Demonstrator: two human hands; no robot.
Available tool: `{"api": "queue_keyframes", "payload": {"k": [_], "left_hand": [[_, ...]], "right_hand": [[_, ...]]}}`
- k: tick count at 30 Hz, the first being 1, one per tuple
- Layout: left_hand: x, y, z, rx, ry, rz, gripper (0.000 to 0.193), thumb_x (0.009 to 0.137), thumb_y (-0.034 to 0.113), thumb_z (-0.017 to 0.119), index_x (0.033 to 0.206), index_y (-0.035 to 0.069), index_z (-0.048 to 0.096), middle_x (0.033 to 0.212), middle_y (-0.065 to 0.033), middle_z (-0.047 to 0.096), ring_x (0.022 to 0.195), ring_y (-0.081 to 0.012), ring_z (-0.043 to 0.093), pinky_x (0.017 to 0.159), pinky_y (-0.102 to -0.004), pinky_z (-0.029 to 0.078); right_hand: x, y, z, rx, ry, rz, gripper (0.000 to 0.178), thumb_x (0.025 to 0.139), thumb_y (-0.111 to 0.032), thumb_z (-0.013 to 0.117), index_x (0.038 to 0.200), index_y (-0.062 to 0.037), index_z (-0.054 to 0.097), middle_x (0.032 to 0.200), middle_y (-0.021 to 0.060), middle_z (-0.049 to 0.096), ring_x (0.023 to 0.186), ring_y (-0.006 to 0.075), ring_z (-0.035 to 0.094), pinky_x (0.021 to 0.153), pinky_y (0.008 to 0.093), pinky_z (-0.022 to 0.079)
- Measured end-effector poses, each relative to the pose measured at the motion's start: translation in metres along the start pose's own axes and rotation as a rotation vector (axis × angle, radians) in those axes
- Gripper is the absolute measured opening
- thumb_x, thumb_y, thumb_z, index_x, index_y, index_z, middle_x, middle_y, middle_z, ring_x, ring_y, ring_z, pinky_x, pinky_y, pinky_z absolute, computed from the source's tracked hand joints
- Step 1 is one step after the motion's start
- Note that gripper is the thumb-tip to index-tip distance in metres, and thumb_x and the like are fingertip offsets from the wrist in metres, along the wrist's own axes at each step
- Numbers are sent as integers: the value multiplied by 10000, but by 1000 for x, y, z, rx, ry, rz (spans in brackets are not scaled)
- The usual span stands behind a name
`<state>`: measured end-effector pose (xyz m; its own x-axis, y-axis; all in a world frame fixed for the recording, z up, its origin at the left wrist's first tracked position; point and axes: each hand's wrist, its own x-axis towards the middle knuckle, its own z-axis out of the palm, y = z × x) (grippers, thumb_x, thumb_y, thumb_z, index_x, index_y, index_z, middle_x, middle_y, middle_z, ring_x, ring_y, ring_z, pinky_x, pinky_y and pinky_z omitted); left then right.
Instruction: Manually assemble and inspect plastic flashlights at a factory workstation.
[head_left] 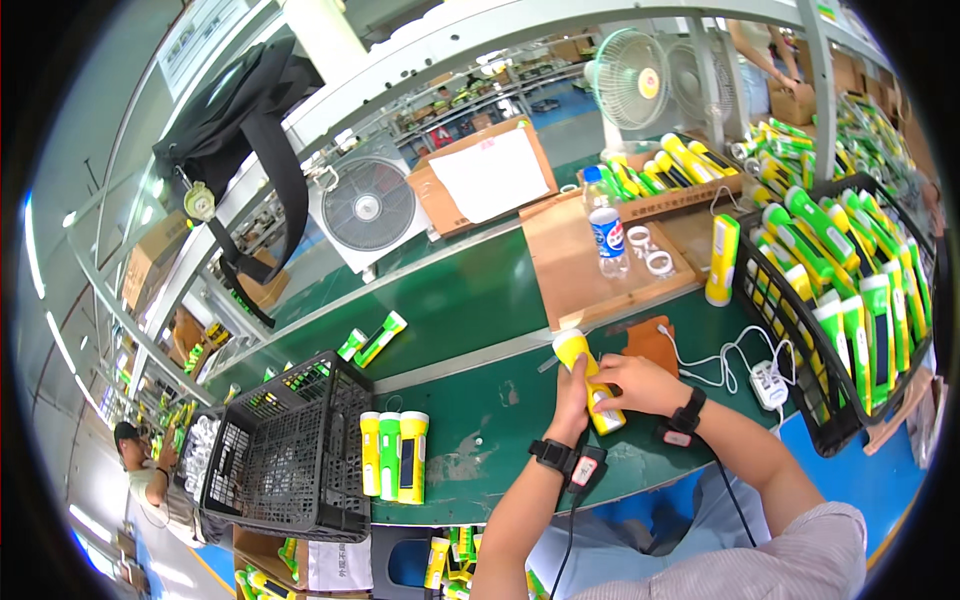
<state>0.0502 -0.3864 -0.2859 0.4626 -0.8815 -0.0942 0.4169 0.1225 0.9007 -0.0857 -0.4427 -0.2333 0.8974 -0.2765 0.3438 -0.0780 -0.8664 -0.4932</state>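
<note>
A yellow and white flashlight (606,419) is tilted over the green bench, its wide head toward the far left. My left hand (571,402) is closed around its left side near the head. My right hand (642,383) grips it from the right, with thumb and fingers pressed on the barrel; part of the barrel is hidden behind the fingers. To the left, three flashlights (393,457), in yellow and green, sit side by side on the bench. Another yellow flashlight (722,260) stands upright beyond my right hand, beside the full crate.
A black crate (345,455) stands at left; another black crate (775,310) full of flashlights is at right. White power strip (768,385) and cable lie near my right forearm. A bottle (606,235) and white rings (658,263) rest on cardboard behind. Loose flashlights (380,338) lie on the green belt.
</note>
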Motion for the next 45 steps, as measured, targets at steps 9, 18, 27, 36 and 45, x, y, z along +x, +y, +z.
{"api": "queue_keyframes", "payload": {"k": [9, 18, 27, 36, 45], "left_hand": [[-3, 17, 6, 51, -40, -101, 289, 891, 291, 438, 1038, 43, 442, 889, -88, 544, 769, -180, 553, 653, -325, 470], [5, 3, 11, -36, 1, -39, 386, 877, 422, 430, 996, 54, 433, 818, -92, 536, 681, -189, 550, 601, -318, 476], [-3, 15, 18, -31, -41, 131, 351, 874, 363, 456, 1039, 64, 375, 849, -82, 507, 677, -174, 540, 558, -324, 487], [-5, 14, 16, -72, -159, 185, 384, 862, 348, 496, 1083, 71, 345, 889, -94, 500, 690, -176, 547, 588, -332, 494], [-10, 7, 15, -26, -94, 162, 298, 883, 262, 457, 1101, 84, 357, 919, -82, 503, 730, -172, 542, 606, -311, 488]], "right_hand": [[-5, -16, -11, -37, -42, 31, 421, 601, -358, 719, 875, -63, 596, 877, 59, 576, 779, 256, 583, 655, 362, 473], [-8, 1, -5, 384, -109, 58, 366, 582, -235, 749, 793, -40, 523, 794, 92, 558, 733, 245, 567, 627, 344, 449], [-66, -20, -4, 238, -190, 62, 244, 672, -88, 638, 870, -54, 499, 770, 82, 556, 720, 283, 562, 609, 360, 436], [-58, -21, 1, 205, -96, 145, 317, 677, -137, 655, 854, -47, 408, 746, 119, 567, 710, 305, 579, 603, 379, 435], [-5, 1, -25, -8, -131, 349, 307, 729, -331, 629, 662, -56, 510, 624, 117, 555, 577, 296, 552, 518, 385, 407]]}}
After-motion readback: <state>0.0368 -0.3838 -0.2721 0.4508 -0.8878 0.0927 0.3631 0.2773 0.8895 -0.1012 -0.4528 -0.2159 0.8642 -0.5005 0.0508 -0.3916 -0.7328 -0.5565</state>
